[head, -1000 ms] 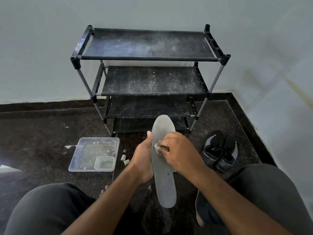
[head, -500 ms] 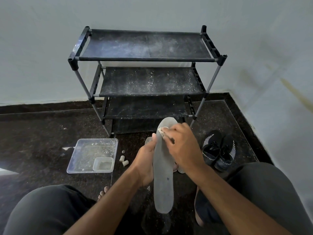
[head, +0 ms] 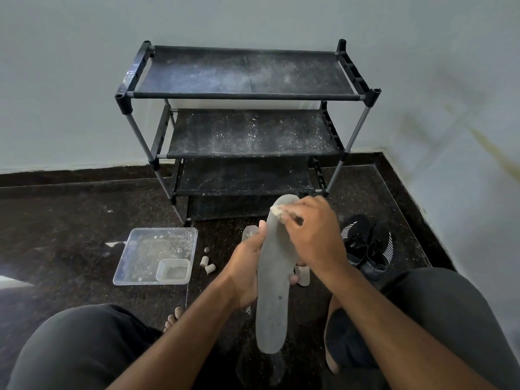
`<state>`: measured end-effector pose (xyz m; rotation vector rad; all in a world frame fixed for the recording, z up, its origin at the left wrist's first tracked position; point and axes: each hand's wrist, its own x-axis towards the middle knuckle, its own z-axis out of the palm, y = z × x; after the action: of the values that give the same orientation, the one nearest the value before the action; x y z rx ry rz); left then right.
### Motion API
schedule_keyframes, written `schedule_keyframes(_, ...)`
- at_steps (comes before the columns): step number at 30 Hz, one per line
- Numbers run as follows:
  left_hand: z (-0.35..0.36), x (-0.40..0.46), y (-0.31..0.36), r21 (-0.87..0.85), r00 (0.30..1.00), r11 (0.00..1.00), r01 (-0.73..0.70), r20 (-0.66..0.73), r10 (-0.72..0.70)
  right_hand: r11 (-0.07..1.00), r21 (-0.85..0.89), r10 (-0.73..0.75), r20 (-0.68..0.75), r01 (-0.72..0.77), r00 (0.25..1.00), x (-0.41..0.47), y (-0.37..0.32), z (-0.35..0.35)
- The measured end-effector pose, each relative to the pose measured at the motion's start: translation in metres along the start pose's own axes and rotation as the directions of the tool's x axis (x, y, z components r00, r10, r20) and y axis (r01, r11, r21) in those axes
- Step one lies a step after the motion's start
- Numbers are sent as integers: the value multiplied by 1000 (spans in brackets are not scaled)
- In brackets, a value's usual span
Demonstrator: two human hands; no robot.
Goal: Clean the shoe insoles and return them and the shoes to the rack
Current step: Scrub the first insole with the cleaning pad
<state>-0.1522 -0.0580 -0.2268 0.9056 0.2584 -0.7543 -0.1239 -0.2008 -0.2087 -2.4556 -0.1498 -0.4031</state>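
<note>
A long grey insole (head: pixel 274 291) is held upright in front of me, toe end pointing at the rack. My left hand (head: pixel 247 266) grips it around the middle from the left. My right hand (head: pixel 312 235) pinches a small whitish wad (head: pixel 277 211) against the toe end. A second insole (head: pixel 302 274) lies on the floor behind the held one, mostly hidden. Two black shoes with white stripes (head: pixel 365 246) sit side by side on the floor to the right. The black shoe rack (head: pixel 244 119) stands against the wall, its dusty shelves bare.
A clear plastic tray (head: pixel 156 254) with a small tub (head: pixel 173 270) in its corner lies on the dark floor at left. Two small pale cylinders (head: pixel 207 264) sit beside it. My knees frame the bottom of the view; a wall closes the right side.
My right hand has slid the wad up the insole from its middle to the toe end. My left hand still holds the insole in the same grip.
</note>
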Motion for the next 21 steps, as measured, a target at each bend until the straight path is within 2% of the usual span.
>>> schedule_keyframes(2, -1, 2, -2, 13, 1000, 1000, 23, 12, -23, 995, 27, 94, -74, -92, 993, 7, 7, -7)
schedule_keyframes(4, -2, 3, -3, 39, 999, 999, 28, 18, -29, 992, 30, 124, -117, -122, 985, 8, 9, -9)
schedule_keyframes(8, -2, 3, -3, 30, 1000, 999, 10, 18, -11, 1000, -3, -19, -9, 19, 1000, -4, -1, -1)
schedule_keyframes(10, -1, 3, -3, 22, 1000, 1000, 4, 24, -5, 999, -22, -31, 25, 31, 999, -2, 0, 0)
schedule_keyframes(15, -4, 4, -5, 35, 999, 999, 9, 31, -10, 987, 56, 158, -148, -151, 976, 10, 15, -13)
schedule_keyframes(17, -5, 5, -5, 41, 1000, 999, -2, 24, 1, 989, 65, 138, -113, -132, 984, 7, 12, -11)
schedule_keyframes(21, -8, 7, -1, -44, 998, 998, -46, -43, 44, 997, 53, -58, 71, 54, 996, -8, -2, 4)
